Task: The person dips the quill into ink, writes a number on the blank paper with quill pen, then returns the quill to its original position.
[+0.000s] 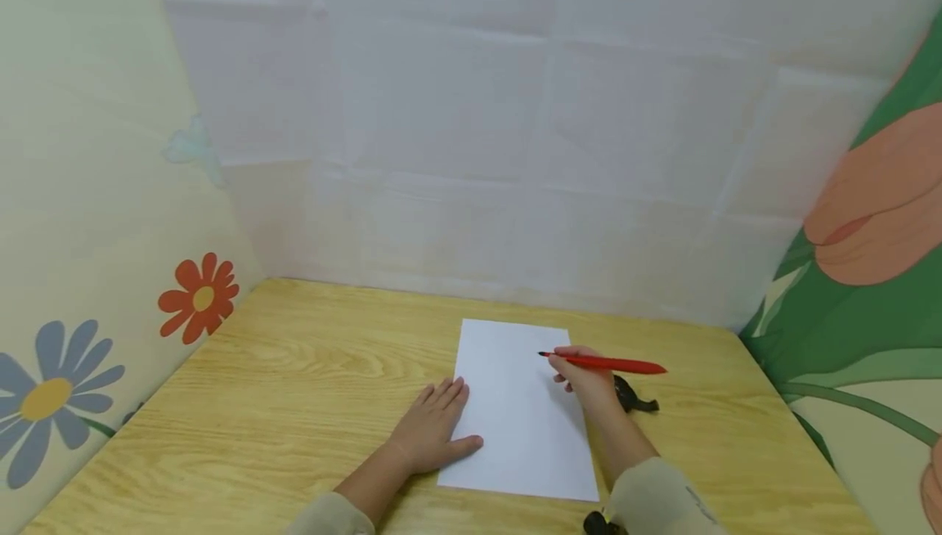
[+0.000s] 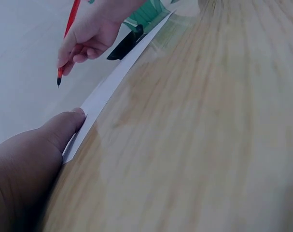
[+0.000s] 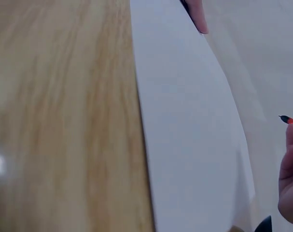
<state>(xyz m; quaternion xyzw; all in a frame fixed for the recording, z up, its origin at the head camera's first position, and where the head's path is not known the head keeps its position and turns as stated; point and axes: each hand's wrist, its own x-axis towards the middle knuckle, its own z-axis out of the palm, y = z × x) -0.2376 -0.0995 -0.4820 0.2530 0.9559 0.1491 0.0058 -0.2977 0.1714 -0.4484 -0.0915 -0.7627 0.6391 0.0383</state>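
Observation:
A blank white sheet of paper (image 1: 518, 412) lies on the wooden table. My left hand (image 1: 434, 429) rests on its left edge with the fingers spread and the thumb on the paper; the left wrist view shows that thumb (image 2: 64, 126) at the sheet's edge. My right hand (image 1: 589, 379) pinches a red pen (image 1: 618, 365) with a dark pointed tip. Both wrist views show the pen tip held above the paper, not touching it. In the right wrist view only part of the right hand (image 3: 291, 179) appears, at the right edge.
A black object (image 1: 634, 394) sits beside my right wrist, and another small dark one (image 1: 598, 523) is near the right sleeve. Wood-grain table (image 1: 316, 371) extends around the paper. A creased white sheet (image 1: 456, 126) hangs behind, with flower-printed panels (image 1: 110, 216) at the sides.

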